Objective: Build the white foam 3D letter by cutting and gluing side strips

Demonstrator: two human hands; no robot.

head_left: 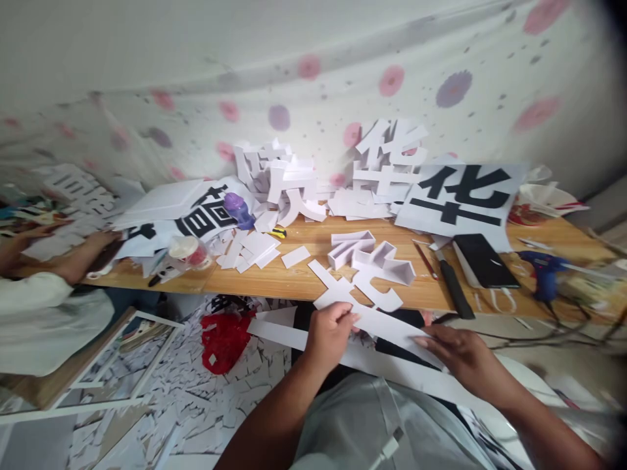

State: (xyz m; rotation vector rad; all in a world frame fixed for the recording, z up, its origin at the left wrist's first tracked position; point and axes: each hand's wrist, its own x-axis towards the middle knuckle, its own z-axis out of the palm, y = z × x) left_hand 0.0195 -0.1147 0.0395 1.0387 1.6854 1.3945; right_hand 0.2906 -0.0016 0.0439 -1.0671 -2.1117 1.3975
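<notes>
My left hand (330, 333) pinches one end of a white foam-board strip (392, 329) near the table's front edge. Toward the strip's other end, my right hand (458, 356) grips it with thumb and fingers. A second, longer white strip (279, 334) passes below, across my lap. Just beyond my left hand lies a flat white cut-out character piece (337, 287), its front part overhanging the edge. Behind it stand white box-like character parts with raised walls (385, 261).
A utility knife (453, 287), a phone on a white block (484, 261) and a blue glue gun (543, 271) lie at right. White letters and a printed sheet (460, 196) stand behind. A co-worker's arm (83, 258) is at left. Scraps and a red bag (225, 339) cover the floor.
</notes>
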